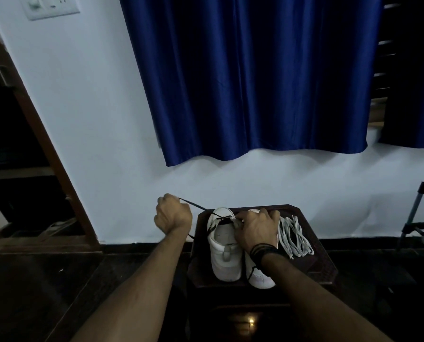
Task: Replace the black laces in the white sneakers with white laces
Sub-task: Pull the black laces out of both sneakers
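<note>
Dark stool (pixel 312 265): two white sneakers (pixel 224 253), white laces (pixel 295 236) at 3 o'clock. Left hand (pixel 172 213) fisted, pulling black lace (pixel 193 206) toward 10 o'clock; right hand (pixel 256 229) fingers curled on left sneaker's tongue.

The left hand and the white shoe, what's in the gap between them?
A black lace. In the head view it runs taut from the left hand, which grips its end, down to the left white sneaker. Behind it is only wall.

The right hand (pixel 256 230) hides most of the right sneaker (pixel 260 276) and its eyelets.
</note>
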`<state>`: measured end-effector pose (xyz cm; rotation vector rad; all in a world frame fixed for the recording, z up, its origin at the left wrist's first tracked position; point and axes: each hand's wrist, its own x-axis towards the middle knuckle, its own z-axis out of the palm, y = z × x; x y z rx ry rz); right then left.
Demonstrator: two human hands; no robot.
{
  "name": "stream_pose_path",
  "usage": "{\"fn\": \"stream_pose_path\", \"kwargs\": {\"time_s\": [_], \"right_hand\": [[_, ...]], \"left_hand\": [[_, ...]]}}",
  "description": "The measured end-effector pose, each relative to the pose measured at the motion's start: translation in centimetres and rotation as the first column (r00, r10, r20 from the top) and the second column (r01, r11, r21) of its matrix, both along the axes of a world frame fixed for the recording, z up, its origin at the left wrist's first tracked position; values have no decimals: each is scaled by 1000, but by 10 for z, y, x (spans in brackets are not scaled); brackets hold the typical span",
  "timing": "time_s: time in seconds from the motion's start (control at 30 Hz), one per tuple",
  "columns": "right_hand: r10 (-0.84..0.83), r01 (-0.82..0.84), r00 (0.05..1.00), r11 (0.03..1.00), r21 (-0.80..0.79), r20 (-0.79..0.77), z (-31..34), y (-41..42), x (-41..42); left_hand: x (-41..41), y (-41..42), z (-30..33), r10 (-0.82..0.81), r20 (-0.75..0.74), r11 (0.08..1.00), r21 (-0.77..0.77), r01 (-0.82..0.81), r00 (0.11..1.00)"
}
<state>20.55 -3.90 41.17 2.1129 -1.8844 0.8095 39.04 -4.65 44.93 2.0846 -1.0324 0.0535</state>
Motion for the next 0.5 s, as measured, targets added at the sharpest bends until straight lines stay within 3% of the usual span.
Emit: {"fn": "stream_pose_path", "kwargs": {"time_s": [0.1, 0.17, 0.2, 0.27, 0.33, 0.37, 0.5], "right_hand": [[-10, 10, 999, 1000, 1, 48, -3, 1, 2], [-17, 17, 998, 1000, 3, 55, -3, 2, 3], [-18, 18, 998, 1000, 6, 60, -4, 2, 2], [-19, 17, 996, 1000, 24, 83, -4, 3, 0], [-31, 27, 993, 999, 31, 115, -3, 4, 0], [-40, 36, 991, 999, 33, 130, -3, 5, 0], [-51, 43, 990, 997, 62, 129, -4, 7, -1]], "left_hand": [[0, 1, -10, -74, 37, 997, 27, 73, 997], [-11, 2, -14, -270, 112, 962, -5, 272, 956], [-18, 2, -15, -398, 156, 916, 19, 400, 904], [-31, -1, -17, -646, 267, 763, 234, 602, 715], [-42, -1, -19, -761, 364, 648, 485, 588, 537], [-45, -1, -20, -763, 410, 645, 530, 551, 499], [-49, -3, -23, -660, 565, 750, 456, 479, 495]]}}
